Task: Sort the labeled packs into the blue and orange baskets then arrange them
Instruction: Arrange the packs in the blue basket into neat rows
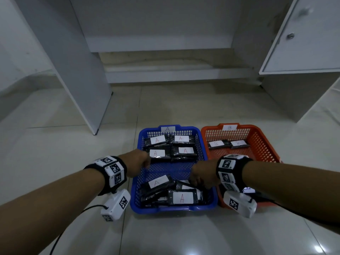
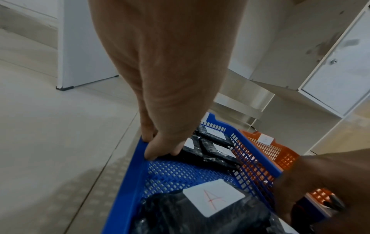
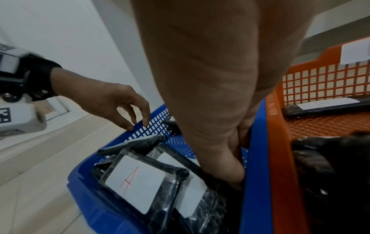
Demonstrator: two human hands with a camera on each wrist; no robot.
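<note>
The blue basket [image 1: 173, 208] marked A holds black packs with white "A" labels: two neat rows at the far end [image 1: 173, 147] and a loose pile at the near end [image 1: 182, 197]. My left hand [image 1: 141, 162] is at the basket's left rim [image 2: 128, 182], fingers loosely curled, fingertips [image 3: 147, 121] touching the rim. My right hand [image 1: 198, 179] reaches down inside the right wall [image 3: 256, 158]. Its thumb and fingers [image 3: 236, 172] dig onto the edge of a pack in the pile; the tips are hidden. The orange basket [image 1: 265, 140] marked B has two "B" packs [image 1: 228, 144] at its far end.
The baskets sit side by side on a pale tiled floor [image 1: 73, 144]. A white cabinet panel [image 1: 79, 80] stands at the back left, a white cabinet with a door [image 1: 303, 43] at the back right. More black packs [image 3: 320, 158] lie in the orange basket's near end, under my right wrist.
</note>
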